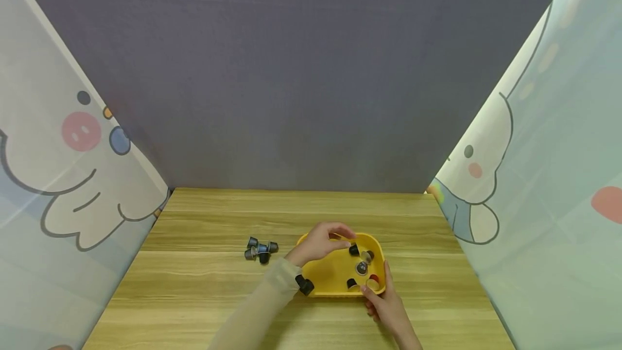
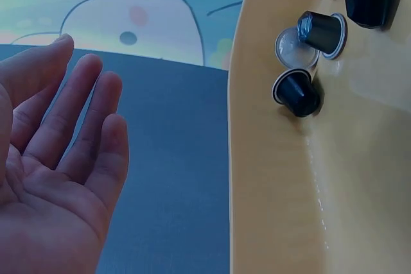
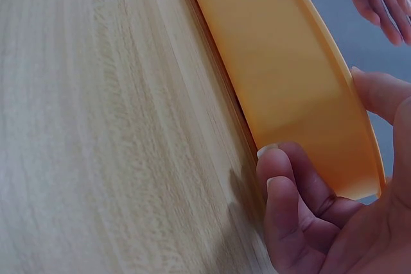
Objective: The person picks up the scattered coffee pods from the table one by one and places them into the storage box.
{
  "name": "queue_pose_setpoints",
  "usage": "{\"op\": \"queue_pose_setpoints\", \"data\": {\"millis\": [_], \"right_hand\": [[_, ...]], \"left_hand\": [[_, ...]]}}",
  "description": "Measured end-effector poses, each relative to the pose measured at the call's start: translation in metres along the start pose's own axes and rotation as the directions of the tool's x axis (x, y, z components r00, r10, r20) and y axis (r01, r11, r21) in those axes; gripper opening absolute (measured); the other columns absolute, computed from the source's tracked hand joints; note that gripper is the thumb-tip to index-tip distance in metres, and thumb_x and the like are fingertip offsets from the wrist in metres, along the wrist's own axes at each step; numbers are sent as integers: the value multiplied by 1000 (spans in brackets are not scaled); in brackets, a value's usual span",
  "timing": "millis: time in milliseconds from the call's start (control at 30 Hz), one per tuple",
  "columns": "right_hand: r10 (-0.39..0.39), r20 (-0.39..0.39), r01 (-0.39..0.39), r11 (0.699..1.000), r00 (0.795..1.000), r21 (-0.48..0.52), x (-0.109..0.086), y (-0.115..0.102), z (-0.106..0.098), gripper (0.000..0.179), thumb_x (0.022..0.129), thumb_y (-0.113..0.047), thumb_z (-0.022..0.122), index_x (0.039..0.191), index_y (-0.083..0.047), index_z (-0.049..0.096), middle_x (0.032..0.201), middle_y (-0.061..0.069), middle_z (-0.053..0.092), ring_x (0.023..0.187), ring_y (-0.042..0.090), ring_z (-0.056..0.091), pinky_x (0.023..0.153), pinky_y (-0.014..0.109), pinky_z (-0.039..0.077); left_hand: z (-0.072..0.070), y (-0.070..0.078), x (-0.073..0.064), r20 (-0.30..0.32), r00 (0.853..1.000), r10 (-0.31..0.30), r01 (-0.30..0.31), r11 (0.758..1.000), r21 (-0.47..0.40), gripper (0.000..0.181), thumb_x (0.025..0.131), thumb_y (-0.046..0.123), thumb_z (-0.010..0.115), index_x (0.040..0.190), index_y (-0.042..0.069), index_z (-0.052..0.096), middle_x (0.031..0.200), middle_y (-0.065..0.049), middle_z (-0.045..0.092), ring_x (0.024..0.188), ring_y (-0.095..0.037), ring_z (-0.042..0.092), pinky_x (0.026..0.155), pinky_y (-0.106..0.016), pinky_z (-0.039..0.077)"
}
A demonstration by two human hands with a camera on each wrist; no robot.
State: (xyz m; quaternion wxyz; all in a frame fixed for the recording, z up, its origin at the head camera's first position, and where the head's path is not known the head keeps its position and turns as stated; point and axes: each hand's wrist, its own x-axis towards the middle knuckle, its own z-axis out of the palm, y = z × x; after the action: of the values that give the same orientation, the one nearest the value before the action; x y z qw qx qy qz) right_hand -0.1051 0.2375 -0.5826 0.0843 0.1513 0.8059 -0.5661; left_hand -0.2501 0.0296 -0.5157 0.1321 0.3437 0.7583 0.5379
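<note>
A yellow tray (image 1: pixel 328 271) holds several coffee capsules, gathered toward its right end. Among them are a black capsule (image 1: pixel 353 250), a dark one with a pale rim (image 1: pixel 362 268) and a red one (image 1: pixel 373 278). My left hand (image 1: pixel 318 243) hovers over the tray's far left part, fingers loosely bent and holding nothing. In the left wrist view its palm (image 2: pixel 54 203) shows bare beside the tray wall (image 2: pixel 266 184). At the near right corner my right hand (image 1: pixel 389 307) grips the tray, thumb at the rim and fingers (image 3: pixel 286 216) curled against the outer wall.
Left of the tray, a small cluster of dark and blue capsules (image 1: pixel 262 249) lies on the wooden table (image 1: pixel 204 280). A grey panel (image 1: pixel 291 96) rises behind the table, and cartoon-printed curtains (image 1: pixel 534 177) hang at both sides.
</note>
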Motion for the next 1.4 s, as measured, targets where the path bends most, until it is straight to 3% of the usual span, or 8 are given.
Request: {"op": "queue_pose_setpoints", "data": {"millis": [200, 500, 767, 1133, 1400], "right_hand": [[12, -12, -12, 1000, 1000, 0, 0, 0, 1, 103, 94, -37, 69, 160, -27, -9, 68, 8, 59, 55, 17, 55, 47, 28, 47], [14, -7, -14, 1000, 1000, 5, 0, 0, 1, 103, 94, -38, 69, 160, -27, -9, 67, 7, 58, 54, 17, 54, 46, 27, 46], [3, -5, -3, 1000, 1000, 9, 0, 1, -1, 104, 94, -38, 69, 160, -26, -9, 67, 7, 59, 54, 17, 55, 45, 26, 46], [15, -6, -15, 1000, 1000, 12, 1, 2, 0, 103, 94, -39, 69, 160, -28, -10, 68, 8, 59, 54, 17, 55, 46, 26, 46], [24, -9, -23, 1000, 1000, 4, 2, 2, -1, 102, 95, -39, 69, 160, -30, -9, 68, 8, 59, 55, 17, 54, 47, 27, 47]], "left_hand": [[-6, -3, -9, -44, 999, -7, 5, 999, -49, 20, 96, 15, 69, 115, 22, 72, 112, 10, 69, 104, -9, 63, 90, -29, 51], [-18, -13, -35, -123, 992, -32, 18, 993, -116, 19, 96, 12, 69, 114, 13, 71, 113, 1, 70, 109, -33, 63, 91, -34, 51], [-34, -19, -61, -192, 980, -57, 43, 996, -80, 18, 96, 17, 69, 114, 18, 71, 114, 4, 70, 106, -19, 64, 89, -34, 52], [-47, -29, -83, -275, 957, -90, 59, 991, -119, 19, 95, 13, 69, 114, 10, 71, 115, -5, 70, 107, -29, 65, 90, -32, 51], [-57, -35, -99, -354, 927, -121, 102, 992, -72, 19, 94, 14, 71, 113, 12, 72, 112, -2, 71, 101, -20, 65, 87, -33, 53]]}}
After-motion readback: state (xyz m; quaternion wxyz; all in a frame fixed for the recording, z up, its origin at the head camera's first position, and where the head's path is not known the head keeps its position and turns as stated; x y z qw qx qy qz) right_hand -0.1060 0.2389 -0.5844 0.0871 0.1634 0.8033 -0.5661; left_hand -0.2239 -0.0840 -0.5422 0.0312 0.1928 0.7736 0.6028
